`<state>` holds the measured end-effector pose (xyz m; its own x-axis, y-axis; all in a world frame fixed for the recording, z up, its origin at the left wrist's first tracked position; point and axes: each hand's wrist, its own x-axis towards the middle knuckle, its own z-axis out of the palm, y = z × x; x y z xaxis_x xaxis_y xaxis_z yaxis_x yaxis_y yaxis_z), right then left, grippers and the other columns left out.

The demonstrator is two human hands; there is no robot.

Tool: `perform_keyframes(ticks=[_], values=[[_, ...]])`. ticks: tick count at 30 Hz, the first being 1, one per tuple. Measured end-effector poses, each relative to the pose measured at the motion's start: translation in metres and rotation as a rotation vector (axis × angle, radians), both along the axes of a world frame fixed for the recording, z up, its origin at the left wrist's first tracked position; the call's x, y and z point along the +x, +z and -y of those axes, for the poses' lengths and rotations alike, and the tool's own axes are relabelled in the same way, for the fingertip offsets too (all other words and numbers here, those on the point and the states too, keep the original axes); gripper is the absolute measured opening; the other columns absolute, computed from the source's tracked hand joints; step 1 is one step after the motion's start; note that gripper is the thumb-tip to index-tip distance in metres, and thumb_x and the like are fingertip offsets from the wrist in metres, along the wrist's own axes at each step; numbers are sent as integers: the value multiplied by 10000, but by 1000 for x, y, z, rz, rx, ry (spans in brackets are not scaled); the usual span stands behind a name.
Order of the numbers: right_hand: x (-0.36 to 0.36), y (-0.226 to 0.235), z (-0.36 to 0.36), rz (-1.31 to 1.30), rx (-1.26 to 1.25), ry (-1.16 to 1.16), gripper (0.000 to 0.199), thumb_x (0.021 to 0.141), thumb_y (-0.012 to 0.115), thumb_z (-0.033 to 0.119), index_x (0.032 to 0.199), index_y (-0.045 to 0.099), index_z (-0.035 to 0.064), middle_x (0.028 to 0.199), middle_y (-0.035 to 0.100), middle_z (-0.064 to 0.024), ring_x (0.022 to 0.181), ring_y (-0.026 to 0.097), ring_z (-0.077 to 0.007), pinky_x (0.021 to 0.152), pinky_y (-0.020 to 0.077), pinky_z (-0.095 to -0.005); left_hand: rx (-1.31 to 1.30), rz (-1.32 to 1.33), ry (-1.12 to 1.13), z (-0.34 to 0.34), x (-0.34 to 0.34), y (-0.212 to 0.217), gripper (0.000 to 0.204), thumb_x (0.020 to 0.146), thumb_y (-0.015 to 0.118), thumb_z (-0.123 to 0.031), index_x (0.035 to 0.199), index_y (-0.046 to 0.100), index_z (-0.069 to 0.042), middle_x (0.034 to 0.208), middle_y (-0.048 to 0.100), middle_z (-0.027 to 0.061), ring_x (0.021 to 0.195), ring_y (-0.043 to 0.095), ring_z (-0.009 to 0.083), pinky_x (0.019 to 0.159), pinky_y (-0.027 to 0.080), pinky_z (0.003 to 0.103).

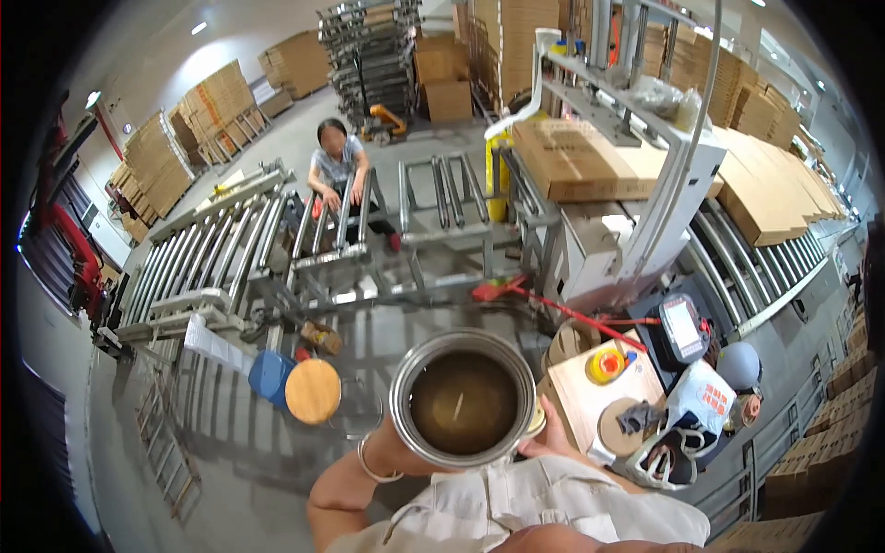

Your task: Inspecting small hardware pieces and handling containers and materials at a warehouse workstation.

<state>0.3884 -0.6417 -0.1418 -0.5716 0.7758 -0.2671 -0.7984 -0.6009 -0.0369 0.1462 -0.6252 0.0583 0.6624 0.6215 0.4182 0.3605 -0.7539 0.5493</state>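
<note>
Close in front of me is a round steel mug (pixel 464 396), its open top toward me, with brownish liquid inside and a pale streak of reflected light on the surface. My left hand (pixel 406 452) is wrapped round the left side of the mug, mostly hidden beneath its rim; a bangle circles that wrist. On the other side, my right hand (pixel 550 433) is closed on a small, pale yellow rounded piece beside the rim. Most of that piece is behind the mug, so I cannot tell whether it is a lid or part of the mug.
A wooden-topped table (pixel 576 392) with a yellow tape roll (pixel 606 366) stands at the right, near bags (pixel 701 405) and a red-handled broom (pixel 581 318). At the left are a round stool (pixel 312 391) and blue bin (pixel 268 378). Another person (pixel 339 170) bends over a roller conveyor (pixel 332 258).
</note>
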Motion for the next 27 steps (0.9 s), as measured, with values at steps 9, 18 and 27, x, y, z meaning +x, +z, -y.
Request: perform_keyframes(ticks=[9, 18, 27], values=[[5, 1, 2, 76, -1, -9, 589, 859, 396, 522, 1216, 442, 56, 1212, 468, -226, 1040, 516, -382, 806, 469, -430, -10, 268, -74, -15, 16, -33, 1014, 521, 846, -283, 1309, 280, 11, 1296, 384, 174, 1187, 401, 271, 1005, 301, 386], [1, -1, -4, 166, -90, -12, 483, 854, 432, 503, 1162, 513, 141, 1116, 576, -70, 1012, 545, -262, 853, 440, -402, -165, 623, -259, -25, 33, -1, 1049, 560, 829, -291, 1327, 193, 35, 1310, 320, 200, 1194, 381, 298, 991, 302, 385], [2, -3, 0, 258, -97, -16, 471, 864, 433, 480, 1145, 531, 115, 1137, 570, -67, 1043, 535, -243, 897, 424, -412, -663, 501, -272, -13, 36, 15, 936, 567, 803, -355, 1265, 322, 41, 1242, 415, 226, 1136, 440, 350, 950, 341, 432]])
